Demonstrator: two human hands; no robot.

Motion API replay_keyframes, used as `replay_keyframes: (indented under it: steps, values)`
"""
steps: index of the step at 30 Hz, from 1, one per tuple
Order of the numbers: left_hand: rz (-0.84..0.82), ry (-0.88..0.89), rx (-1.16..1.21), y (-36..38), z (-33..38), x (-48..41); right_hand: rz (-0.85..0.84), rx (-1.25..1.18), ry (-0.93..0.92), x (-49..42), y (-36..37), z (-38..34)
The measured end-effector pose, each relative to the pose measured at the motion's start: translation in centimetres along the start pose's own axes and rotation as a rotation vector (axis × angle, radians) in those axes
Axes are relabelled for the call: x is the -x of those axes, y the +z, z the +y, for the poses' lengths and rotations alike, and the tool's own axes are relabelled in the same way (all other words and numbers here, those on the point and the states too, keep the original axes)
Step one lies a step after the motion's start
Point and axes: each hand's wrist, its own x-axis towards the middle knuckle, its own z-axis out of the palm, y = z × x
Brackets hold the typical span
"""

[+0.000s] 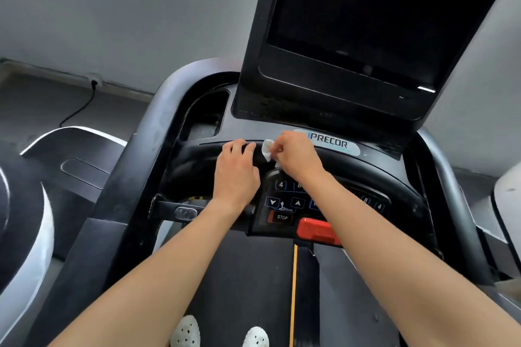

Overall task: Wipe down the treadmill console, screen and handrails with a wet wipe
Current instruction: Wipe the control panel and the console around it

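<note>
A black treadmill console fills the middle, with a dark, switched-off screen towering above it. My right hand pinches a small crumpled white wet wipe against the console's upper ridge, just left of the logo badge. Right beside it, my left hand rests with fingers curled over the same curved ridge, holding no object. The button panel with a STOP key lies under my wrists. Black handrails run down on the left and right.
A red safety clip sits below the button panel. An empty cup holder is at the console's left. The belt with a yellow stripe lies below, with my white shoes on it. A neighbouring machine stands left; a wall socket with cable.
</note>
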Motion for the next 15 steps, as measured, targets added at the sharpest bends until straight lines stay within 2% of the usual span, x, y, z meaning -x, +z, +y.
replay_keyframes:
  steps: [3, 7, 10, 15]
  values:
    - [-0.011, -0.022, -0.024, -0.2, 0.5, -0.3, 0.033, 0.011, 0.001, 0.7, -0.3, 1.8]
    - [-0.029, -0.004, -0.05, -0.4, 0.5, -0.4, 0.217, -0.094, 0.1, 1.6, 0.1, 4.2]
    - [-0.05, 0.01, -0.073, -0.7, 0.1, -0.8, 0.313, -0.168, 0.193, 1.2, 0.5, 3.4]
    - [-0.075, 0.042, -0.11, -1.1, -0.1, -1.2, 0.12, -0.042, -0.04, 0.6, 1.7, -0.2]
